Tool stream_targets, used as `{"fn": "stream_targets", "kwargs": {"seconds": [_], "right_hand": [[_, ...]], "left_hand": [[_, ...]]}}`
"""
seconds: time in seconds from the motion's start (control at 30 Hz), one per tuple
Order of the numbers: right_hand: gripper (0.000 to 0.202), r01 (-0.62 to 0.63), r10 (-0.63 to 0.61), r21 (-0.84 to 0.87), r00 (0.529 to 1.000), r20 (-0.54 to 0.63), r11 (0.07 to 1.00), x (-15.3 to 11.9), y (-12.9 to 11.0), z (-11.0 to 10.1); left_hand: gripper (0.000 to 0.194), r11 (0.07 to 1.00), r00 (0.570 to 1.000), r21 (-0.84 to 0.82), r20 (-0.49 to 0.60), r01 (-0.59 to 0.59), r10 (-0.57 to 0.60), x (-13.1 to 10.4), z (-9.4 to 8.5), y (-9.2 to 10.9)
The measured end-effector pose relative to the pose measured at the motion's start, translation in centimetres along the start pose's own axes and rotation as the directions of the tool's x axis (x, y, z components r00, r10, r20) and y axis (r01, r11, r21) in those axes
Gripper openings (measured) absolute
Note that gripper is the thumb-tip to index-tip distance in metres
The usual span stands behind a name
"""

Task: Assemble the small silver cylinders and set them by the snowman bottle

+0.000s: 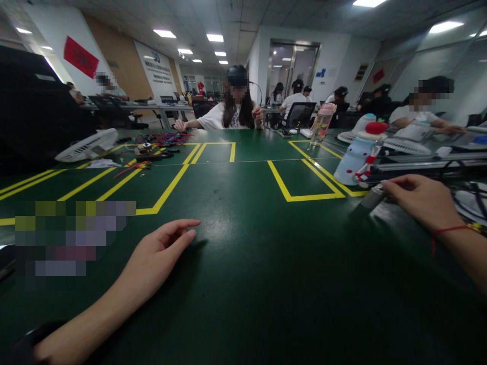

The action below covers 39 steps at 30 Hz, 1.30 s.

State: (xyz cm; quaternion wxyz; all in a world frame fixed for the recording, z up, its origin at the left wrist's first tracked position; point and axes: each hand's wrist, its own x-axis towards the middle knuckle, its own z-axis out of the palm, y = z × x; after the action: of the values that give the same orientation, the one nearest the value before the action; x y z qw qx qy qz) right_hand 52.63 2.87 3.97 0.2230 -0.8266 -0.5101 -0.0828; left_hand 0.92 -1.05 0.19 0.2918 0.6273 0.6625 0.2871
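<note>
My right hand (424, 195) pinches the upper end of a small silver-grey cylinder (373, 197) between thumb and fingertips. The cylinder is tilted close to the green tabletop (258, 284); its exact kind is too small to make out. Just beyond it stands a light-blue bottle (348, 161) with a red top and a figure on its side. My left hand (163, 246) hovers low at the left of the table, index finger stretched forward and thumb apart from it, holding nothing.
Yellow tape (315, 197) marks boxes on the table. Tangled wires (167, 139) and a white fan (89, 145) lie at the far left. A pink-lidded bottle (323, 124) stands at the back right. Across the table sits a person (218, 116); a pixelated patch covers the near left.
</note>
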Motion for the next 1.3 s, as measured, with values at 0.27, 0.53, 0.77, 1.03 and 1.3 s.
{"fn": "stream_targets", "kwargs": {"seconds": [0.27,0.53,0.77,1.03,1.3], "right_hand": [[0.035,0.008,-0.008,0.006,1.000,0.027,1.000,0.9,1.2,1.1],[0.034,-0.055,0.053,0.096,0.998,0.020,0.994,0.6,1.4,1.4],[0.038,-0.046,0.019,0.258,0.994,0.109,0.965,-0.1,1.3,1.7],[0.051,0.154,-0.149,0.071,0.987,-0.065,0.986,-2.3,0.8,3.0],[0.042,0.484,-0.668,0.741,0.741,-0.065,0.464,-12.4,-11.8,3.2]], "left_hand": [[0.046,1.000,1.000,0.009,-0.002,0.013,-0.013,0.1,0.1,0.1],[0.044,1.000,1.000,0.016,-0.003,-0.011,0.011,0.2,0.0,-0.3],[0.044,1.000,1.000,0.003,0.012,-0.021,0.021,0.1,-0.1,-0.4],[0.044,1.000,0.999,0.013,0.031,-0.010,0.009,0.1,-0.1,-0.4],[0.041,0.999,0.999,-0.005,0.020,-0.046,0.046,0.3,0.4,-0.6]]}}
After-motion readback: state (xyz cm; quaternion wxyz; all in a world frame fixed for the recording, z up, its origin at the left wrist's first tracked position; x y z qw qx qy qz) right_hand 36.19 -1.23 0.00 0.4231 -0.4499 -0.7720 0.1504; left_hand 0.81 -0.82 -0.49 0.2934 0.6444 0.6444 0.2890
